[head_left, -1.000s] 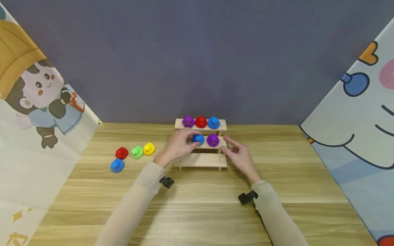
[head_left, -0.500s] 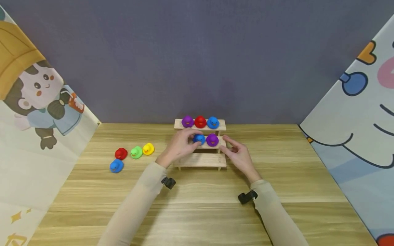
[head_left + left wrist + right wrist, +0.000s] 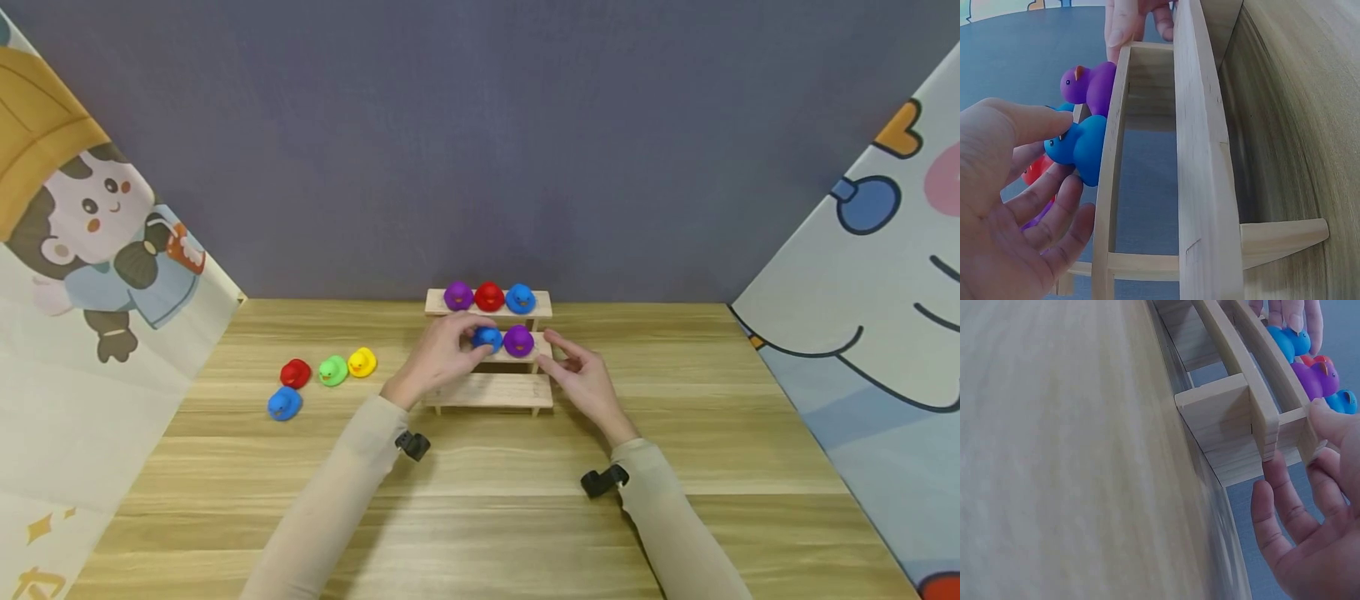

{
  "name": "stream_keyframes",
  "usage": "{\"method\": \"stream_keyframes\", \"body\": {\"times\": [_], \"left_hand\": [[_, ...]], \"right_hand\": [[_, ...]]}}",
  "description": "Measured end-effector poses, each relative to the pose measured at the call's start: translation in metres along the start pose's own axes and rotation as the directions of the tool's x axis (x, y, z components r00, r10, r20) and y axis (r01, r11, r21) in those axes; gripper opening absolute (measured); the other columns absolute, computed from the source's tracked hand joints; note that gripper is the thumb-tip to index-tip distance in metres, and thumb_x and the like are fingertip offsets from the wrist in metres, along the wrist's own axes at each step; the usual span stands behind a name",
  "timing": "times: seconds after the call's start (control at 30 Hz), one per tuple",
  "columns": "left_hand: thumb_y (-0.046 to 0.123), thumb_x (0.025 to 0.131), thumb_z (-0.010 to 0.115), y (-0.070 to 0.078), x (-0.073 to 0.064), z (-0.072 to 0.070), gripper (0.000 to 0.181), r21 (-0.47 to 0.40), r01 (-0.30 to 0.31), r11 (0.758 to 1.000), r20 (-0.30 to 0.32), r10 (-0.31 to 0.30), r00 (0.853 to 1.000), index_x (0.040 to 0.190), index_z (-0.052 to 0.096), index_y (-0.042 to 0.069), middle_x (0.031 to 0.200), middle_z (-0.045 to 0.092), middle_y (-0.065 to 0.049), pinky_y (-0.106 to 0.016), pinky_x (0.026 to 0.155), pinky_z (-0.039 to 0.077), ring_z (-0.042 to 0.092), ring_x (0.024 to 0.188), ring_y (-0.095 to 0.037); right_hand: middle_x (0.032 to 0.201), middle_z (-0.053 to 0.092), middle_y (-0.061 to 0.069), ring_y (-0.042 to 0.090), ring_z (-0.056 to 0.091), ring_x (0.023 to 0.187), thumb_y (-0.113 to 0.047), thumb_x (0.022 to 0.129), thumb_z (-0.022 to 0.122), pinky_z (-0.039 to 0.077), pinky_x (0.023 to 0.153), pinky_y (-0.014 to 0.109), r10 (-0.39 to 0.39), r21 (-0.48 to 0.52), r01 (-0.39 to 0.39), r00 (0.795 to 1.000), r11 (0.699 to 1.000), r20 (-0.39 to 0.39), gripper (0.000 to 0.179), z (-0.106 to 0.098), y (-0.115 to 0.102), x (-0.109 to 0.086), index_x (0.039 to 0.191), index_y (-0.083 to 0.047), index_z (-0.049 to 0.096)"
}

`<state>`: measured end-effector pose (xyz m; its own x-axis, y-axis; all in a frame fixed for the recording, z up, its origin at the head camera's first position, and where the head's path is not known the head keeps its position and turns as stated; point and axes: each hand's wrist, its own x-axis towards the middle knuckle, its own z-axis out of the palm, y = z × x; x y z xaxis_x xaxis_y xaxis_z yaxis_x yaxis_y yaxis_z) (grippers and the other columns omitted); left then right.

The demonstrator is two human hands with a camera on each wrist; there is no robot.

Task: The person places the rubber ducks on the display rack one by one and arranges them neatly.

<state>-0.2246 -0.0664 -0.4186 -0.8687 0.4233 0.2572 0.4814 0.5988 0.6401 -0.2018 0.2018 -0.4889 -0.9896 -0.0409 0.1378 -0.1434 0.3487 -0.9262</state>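
Note:
A three-tier wooden shelf (image 3: 487,392) stands at the back middle of the table. My left hand (image 3: 438,354) pinches a blue rubber duck (image 3: 487,339) on the middle tier, thumb on one side and fingers on the other in the left wrist view. Right beside it sits a purple duck (image 3: 518,341). At the tier's right end my right hand (image 3: 588,387) grips the board, its thumb and a finger on either side of the wood in the right wrist view. The top tier bears another purple duck (image 3: 458,296), a red duck (image 3: 490,297) and a blue one.
Left of the shelf on the wooden table (image 3: 495,517) lie a red duck (image 3: 296,373), a green duck (image 3: 333,371), a yellow duck (image 3: 362,362) and a blue duck (image 3: 284,403). A grey panel (image 3: 480,150) rises behind; printed panels flank both sides.
The blue duck in my left hand has slid slightly right along the middle tier, closer to the purple duck. My right hand has stayed at the shelf's end.

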Motion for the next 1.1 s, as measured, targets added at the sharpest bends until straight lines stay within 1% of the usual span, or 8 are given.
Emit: {"method": "stream_keyframes", "body": {"times": [0.13,0.37,0.47,0.57,0.67,0.83,0.97,1.1], "left_hand": [[0.02,0.097,0.079,-0.001,0.0,0.001,0.035,-0.005,0.001,1.0,0.006,-0.001,1.0,0.131,0.074,0.013,0.12,0.074,-0.004,-0.041,0.094,0.055,0.066,0.105,-0.023],[0.023,0.096,0.08,-0.001,-0.001,0.001,0.037,0.03,-0.021,0.999,0.002,0.021,1.0,0.132,0.074,0.013,0.119,0.073,-0.003,-0.04,0.093,0.055,0.065,0.104,-0.023],[0.025,0.096,0.08,-0.002,-0.002,0.0,0.039,0.043,-0.034,0.998,-0.007,0.034,0.999,0.133,0.073,0.014,0.122,0.073,-0.004,-0.042,0.095,0.056,0.067,0.106,-0.023],[0.025,0.096,0.079,-0.004,-0.005,-0.002,0.04,0.037,-0.032,0.999,-0.028,0.033,0.999,0.134,0.072,0.016,0.127,0.072,-0.003,-0.043,0.098,0.057,0.07,0.107,-0.022],[0.024,0.097,0.078,-0.005,-0.012,-0.008,0.041,0.036,-0.021,0.999,-0.063,0.023,0.998,0.137,0.07,0.019,0.133,0.071,-0.002,-0.042,0.096,0.059,0.071,0.106,-0.022],[0.023,0.098,0.076,-0.011,-0.023,-0.018,0.04,0.048,-0.03,0.998,-0.116,0.035,0.993,0.137,0.07,0.019,0.135,0.072,-0.002,-0.043,0.092,0.06,0.071,0.105,-0.023],[0.022,0.098,0.076,-0.019,-0.032,-0.022,0.036,0.069,-0.038,0.997,-0.141,0.047,0.989,0.133,0.073,0.016,0.129,0.074,-0.005,-0.042,0.087,0.06,0.071,0.099,-0.022],[0.023,0.098,0.075,-0.026,-0.043,-0.026,0.034,0.084,-0.018,0.996,-0.162,0.032,0.986,0.131,0.074,0.015,0.127,0.075,-0.006,-0.041,0.082,0.058,0.07,0.096,-0.021]], "right_hand": [[0.159,0.057,0.0,0.035,0.076,0.101,-0.038,0.099,0.078,0.062,0.072,0.035,0.001,-0.002,-0.001,1.0,1.0,0.003,0.056,0.0,0.0,0.0,0.149,-0.019,0.063],[0.159,0.057,0.0,0.035,0.076,0.099,-0.037,0.099,0.078,0.06,0.066,0.034,-0.002,0.007,0.002,1.0,1.0,0.007,0.056,0.0,0.001,0.001,0.15,-0.018,0.063],[0.16,0.057,0.0,0.035,0.076,0.099,-0.037,0.099,0.078,0.059,0.065,0.032,-0.005,0.014,0.004,1.0,1.0,0.01,0.056,0.0,0.002,0.001,0.15,-0.018,0.063],[0.16,0.056,0.0,0.034,0.076,0.1,-0.037,0.099,0.078,0.059,0.067,0.032,-0.003,0.011,0.003,1.0,1.0,0.011,0.056,0.0,0.002,0.0,0.15,-0.019,0.063],[0.16,0.056,0.0,0.037,0.076,0.102,-0.036,0.099,0.077,0.059,0.066,0.033,0.006,0.014,-0.007,1.0,1.0,0.012,0.056,-0.001,0.002,0.001,0.15,-0.018,0.062],[0.161,0.056,0.001,0.037,0.076,0.101,-0.034,0.1,0.077,0.058,0.064,0.032,0.005,0.01,-0.005,1.0,1.0,0.01,0.056,0.0,0.002,0.001,0.151,-0.017,0.062],[0.159,0.057,0.0,0.034,0.076,0.099,-0.038,0.099,0.078,0.058,0.065,0.029,-0.008,0.009,0.008,1.0,1.0,0.007,0.056,0.0,0.002,0.001,0.149,-0.019,0.063],[0.159,0.058,0.0,0.035,0.076,0.1,-0.04,0.099,0.078,0.058,0.065,0.029,-0.011,0.007,0.011,1.0,1.0,0.007,0.056,0.001,0.002,0.001,0.149,-0.02,0.064]]}}
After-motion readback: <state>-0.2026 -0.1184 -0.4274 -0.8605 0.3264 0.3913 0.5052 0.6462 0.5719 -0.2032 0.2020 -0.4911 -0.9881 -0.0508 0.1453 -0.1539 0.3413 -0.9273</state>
